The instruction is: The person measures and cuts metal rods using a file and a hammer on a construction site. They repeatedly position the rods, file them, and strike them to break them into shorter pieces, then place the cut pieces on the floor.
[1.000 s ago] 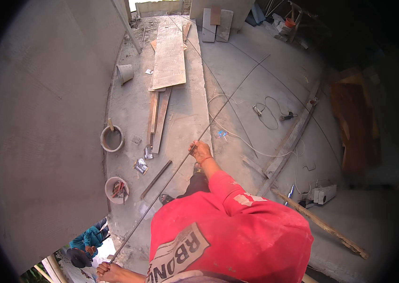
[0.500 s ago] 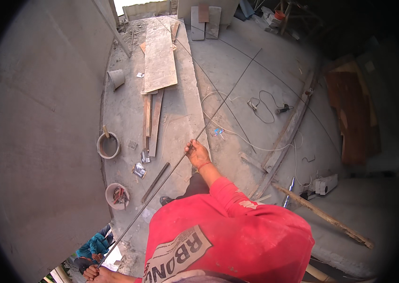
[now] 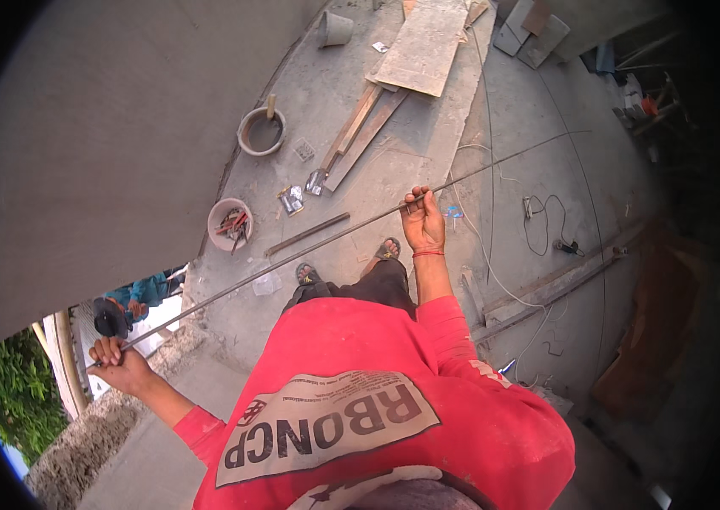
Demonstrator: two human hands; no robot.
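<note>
A long, thin steel rod [image 3: 207, 303] runs slantwise across the head view, from lower left to upper right. Near its lower left end, my left hand [image 3: 119, 365] is closed around it, close to the wall opening. My right hand [image 3: 424, 225] grips it further along, palm up with fingers curled, in front of my body. Beyond that hand the rod reaches out over the floor, its far end thin and faint. Below the held rod's middle stretch lies a short dark metal bar [image 3: 307, 234] on the concrete.
A bucket of tools [image 3: 222, 242], a round tub [image 3: 249, 146] and a tipped bucket [image 3: 336, 31] line the wall. Boards [image 3: 424, 51] lie ahead. A pale cable [image 3: 496, 285] and a corded tool [image 3: 566, 247] are on the right. Another person [image 3: 149, 291] is below the opening.
My view has turned toward the left. The rod has swung to a flatter slant, still in both hands. My left hand now shows fully, higher in the picture; both feet have come into view.
</note>
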